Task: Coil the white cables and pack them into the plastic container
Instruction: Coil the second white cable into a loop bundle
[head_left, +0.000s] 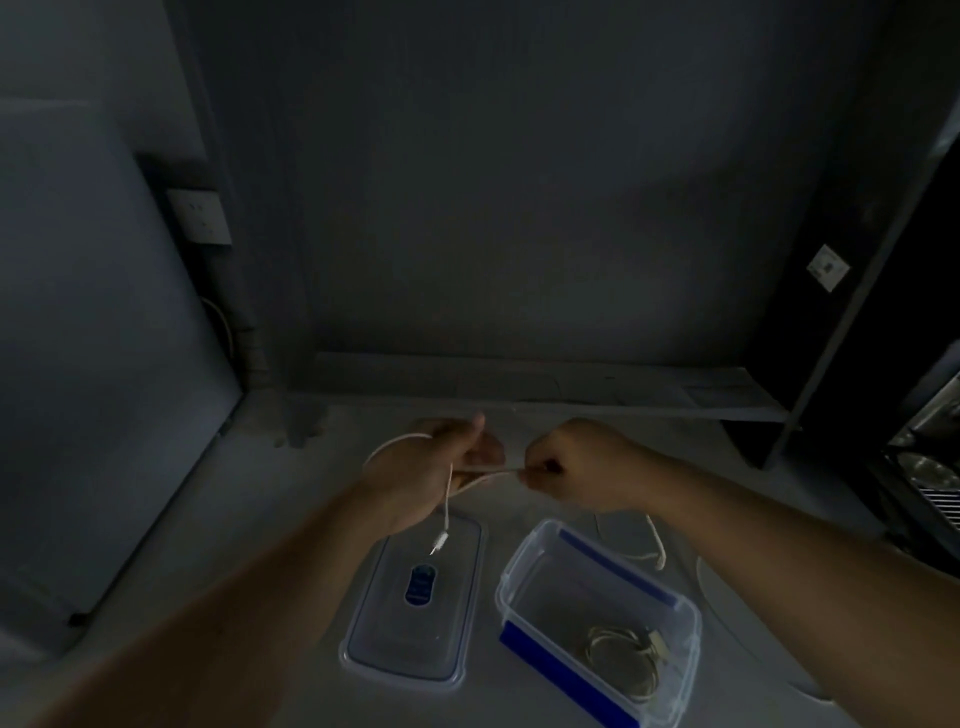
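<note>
My left hand (426, 467) holds a white cable (448, 493) looped around its back and palm, with the plug end dangling below over the lid. My right hand (576, 465) pinches the same cable, pulled taut between the two hands. Below them stands the clear plastic container (524, 571) with blue clips, and a coiled white cable (623, 660) lies inside it at the near right. Another loose white cable (655, 545) lies on the floor behind the container.
The container's clear lid (410, 639) with a blue label lies flat to the left of the container. A wall with a low ledge (519, 389) runs behind the hands. Dark equipment (924, 467) stands at the right edge. The scene is dim.
</note>
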